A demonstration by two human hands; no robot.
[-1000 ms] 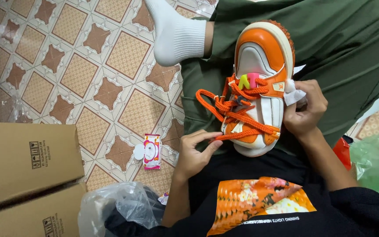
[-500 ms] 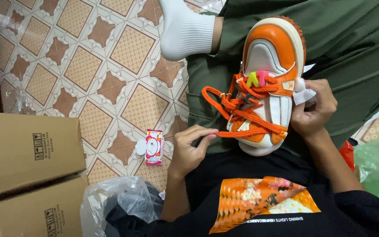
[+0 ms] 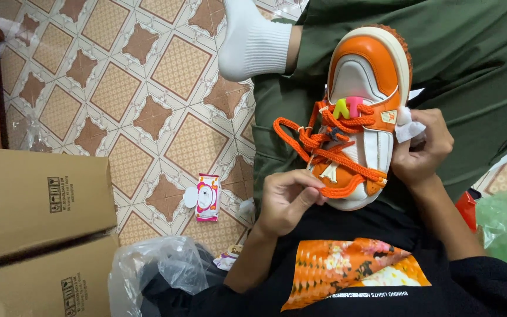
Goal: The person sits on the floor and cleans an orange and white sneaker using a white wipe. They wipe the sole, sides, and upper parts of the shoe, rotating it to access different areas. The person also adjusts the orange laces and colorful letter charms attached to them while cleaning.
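Orange and white, the sneaker point(image 3: 362, 111) rests on our lap over the green trousers point(image 3: 470, 64), its long axis running up the frame, toe pointing away from us and heel toward our chest. Our right hand point(image 3: 421, 149) closes around its right side, clutching a scrap of white paper point(image 3: 407, 126) against the shoe; the fingers behind the shoe are hidden. Our left hand point(image 3: 286, 199) pinches the orange lace point(image 3: 324, 141) near the heel, fingertips closed on it. We cannot see the sole or the shoe's far side. At the left edge the cardboard boxes point(image 3: 36, 194) are cut off, and a small wrapped packet point(image 3: 206, 196) lies on the tiled floor point(image 3: 148, 70).
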